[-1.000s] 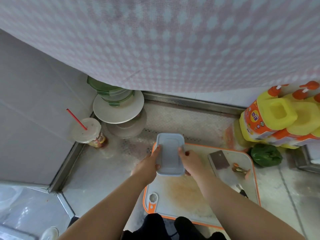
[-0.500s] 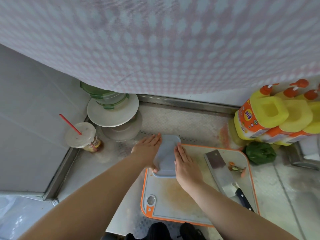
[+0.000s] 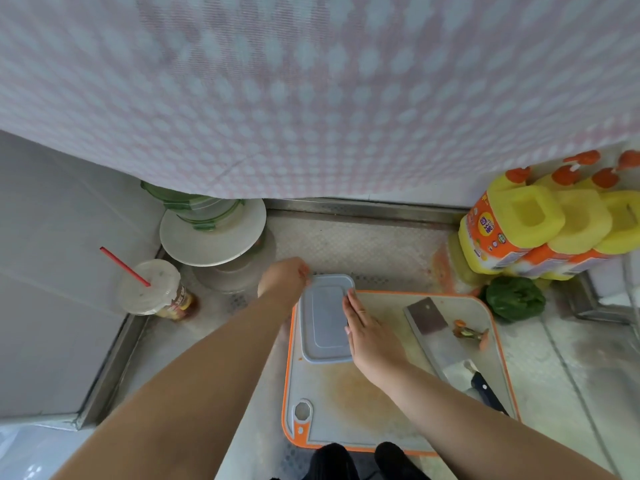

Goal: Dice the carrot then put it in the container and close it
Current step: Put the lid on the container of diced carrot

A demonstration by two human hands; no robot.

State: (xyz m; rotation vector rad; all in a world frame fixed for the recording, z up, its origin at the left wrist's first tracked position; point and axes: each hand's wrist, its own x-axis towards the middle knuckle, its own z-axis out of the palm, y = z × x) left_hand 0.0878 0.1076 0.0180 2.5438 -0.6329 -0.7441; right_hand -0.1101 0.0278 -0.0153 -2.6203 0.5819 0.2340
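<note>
Plastic lid (image 3: 327,318) on the container is taking my flat right hand (image 3: 369,336); my left hand (image 3: 284,278), grip unclear, is touching its corner—uneven pressing could leave one edge unsealed.

Cleaver (image 3: 437,328) lies beside container (image 3: 326,318); bare board (image 3: 349,403) nearer.

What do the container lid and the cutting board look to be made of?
Container lid: likely plastic, matte grey-blue, with moulded rounded corners and a raised centre panel. Cutting board: apparently plastic, pale grey with an orange rim and a moulded hanging hole; its surface is dull and orange-stained.
</note>
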